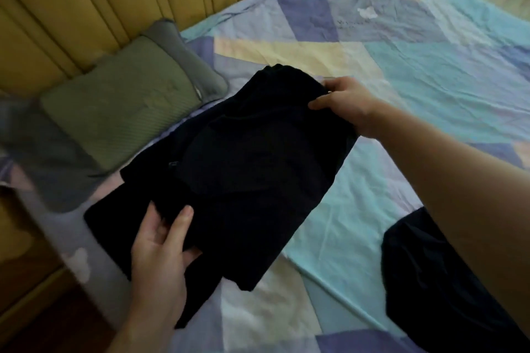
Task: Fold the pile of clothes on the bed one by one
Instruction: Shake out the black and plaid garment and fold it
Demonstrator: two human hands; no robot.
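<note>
Above the patchwork bed sheet (415, 71), a black garment (252, 169) hangs limp, soft and light; the left hand (160, 241) and right hand (347, 103) pinch opposite edges, the surest holds.

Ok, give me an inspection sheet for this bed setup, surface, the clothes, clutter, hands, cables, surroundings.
Surface: bed sheet, pastel patchwork, wrinkled.
Job's things: black garment held up over the sheet, partly folded; dark clothes lying at the right under the forearm.
Clutter: green pillow and grey pillow at the head end.
Hands: left hand grips the garment's near edge; right hand pinches its far edge.
Cables: nothing seen.
Surroundings: yellow padded headboard; wooden floor at the bed's left.
</note>
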